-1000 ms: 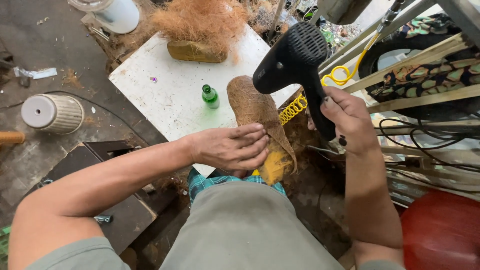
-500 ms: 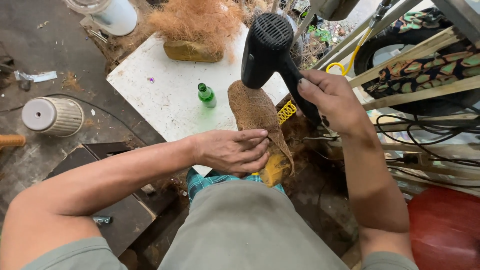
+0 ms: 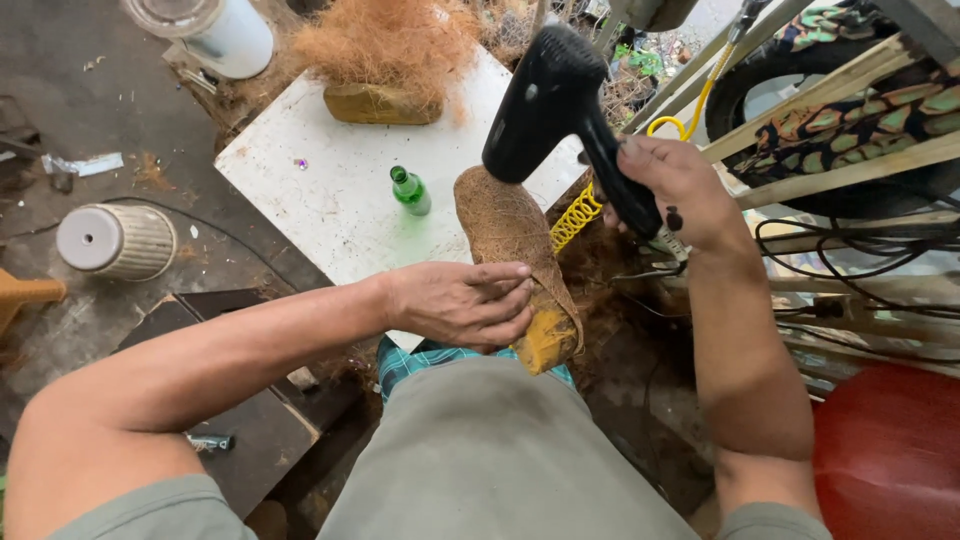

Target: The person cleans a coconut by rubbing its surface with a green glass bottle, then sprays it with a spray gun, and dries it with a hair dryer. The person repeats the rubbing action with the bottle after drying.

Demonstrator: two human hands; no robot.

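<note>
1. A cluttered workshop floor surrounds a white counter (image 3: 300,200) just ahead of both hands.
2. A brown fibre-wrapped piece (image 3: 510,240) with a yellow end stands tilted on the person's lap, between the hands and leaning over the counter's near edge.
3. The left hand (image 3: 465,305) lies against its lower side, fingers curled around it.
4. The right hand (image 3: 680,190) is closed around the handle of a black hair dryer (image 3: 550,100), whose nozzle points down just above the piece's upper end.
5. A green bottle (image 3: 410,190) stands on the counter beyond the left hand; a clump of coir fibre (image 3: 385,45) sits farther off.
</note>
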